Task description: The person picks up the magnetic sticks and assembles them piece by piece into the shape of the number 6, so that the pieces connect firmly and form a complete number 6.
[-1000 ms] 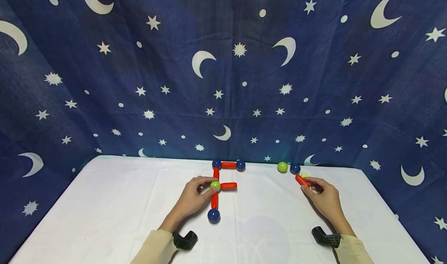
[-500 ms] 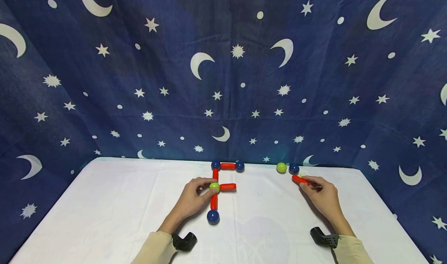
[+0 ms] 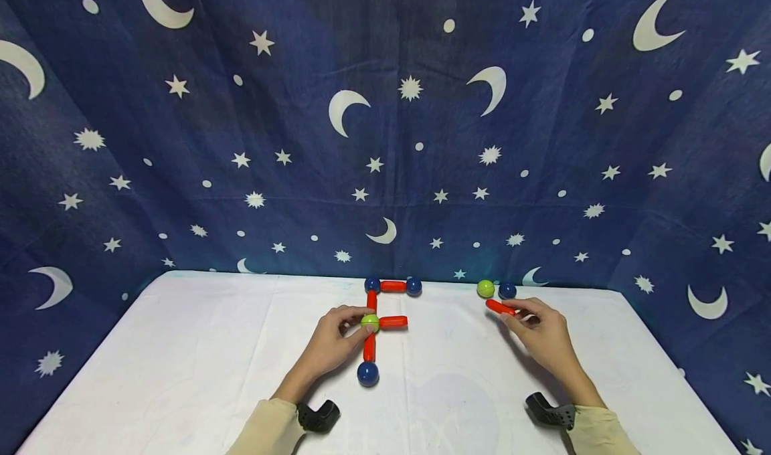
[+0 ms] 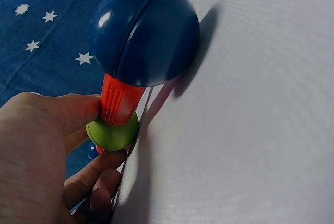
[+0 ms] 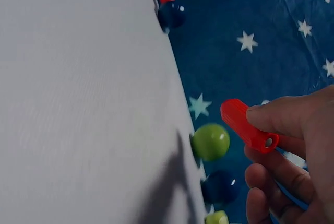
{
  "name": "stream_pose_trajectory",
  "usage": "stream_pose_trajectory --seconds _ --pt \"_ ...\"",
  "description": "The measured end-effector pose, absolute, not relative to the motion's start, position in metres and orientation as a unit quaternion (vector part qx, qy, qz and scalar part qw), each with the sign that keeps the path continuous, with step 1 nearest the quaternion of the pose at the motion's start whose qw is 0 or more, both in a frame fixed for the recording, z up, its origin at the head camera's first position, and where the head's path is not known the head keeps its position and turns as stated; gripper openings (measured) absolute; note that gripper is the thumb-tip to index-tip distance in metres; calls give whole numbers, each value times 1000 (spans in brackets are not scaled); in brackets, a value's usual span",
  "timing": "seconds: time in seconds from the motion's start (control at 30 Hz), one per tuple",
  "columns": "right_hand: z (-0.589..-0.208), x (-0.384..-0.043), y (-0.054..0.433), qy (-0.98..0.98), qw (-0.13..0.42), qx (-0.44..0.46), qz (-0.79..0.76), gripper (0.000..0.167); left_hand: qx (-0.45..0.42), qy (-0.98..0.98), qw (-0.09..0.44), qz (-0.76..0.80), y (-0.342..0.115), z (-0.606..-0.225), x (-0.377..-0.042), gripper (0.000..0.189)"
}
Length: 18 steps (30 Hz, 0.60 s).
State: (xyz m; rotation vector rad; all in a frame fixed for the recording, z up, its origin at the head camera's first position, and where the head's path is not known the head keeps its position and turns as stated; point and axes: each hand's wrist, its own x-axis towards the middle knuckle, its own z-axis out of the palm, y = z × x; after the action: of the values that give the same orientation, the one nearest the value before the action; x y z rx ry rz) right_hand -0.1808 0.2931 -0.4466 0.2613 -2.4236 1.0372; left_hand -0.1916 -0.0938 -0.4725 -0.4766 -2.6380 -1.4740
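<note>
Two hands, two grips: here the left hand pinches the green ball in the middle of the frame, with a side rod jutting from that ball towards the right hand. Over there, well apart, the right hand has a red rod nipped between thumb and fingers, and just beyond it sit a loose green ball and a blue ball, side by side.

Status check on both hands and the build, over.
Left hand pinching green joint ball on build. Right hand holding red rod, unattached. Separate green ball and blue ball beyond that rod, not between it and build.
</note>
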Motion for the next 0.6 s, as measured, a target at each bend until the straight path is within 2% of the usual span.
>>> stream_pose_trajectory --seconds 0.6 --pt "-430 -173 259 -880 228 167 381 28 -157 -859 51 -485 -94 -474 -193 24"
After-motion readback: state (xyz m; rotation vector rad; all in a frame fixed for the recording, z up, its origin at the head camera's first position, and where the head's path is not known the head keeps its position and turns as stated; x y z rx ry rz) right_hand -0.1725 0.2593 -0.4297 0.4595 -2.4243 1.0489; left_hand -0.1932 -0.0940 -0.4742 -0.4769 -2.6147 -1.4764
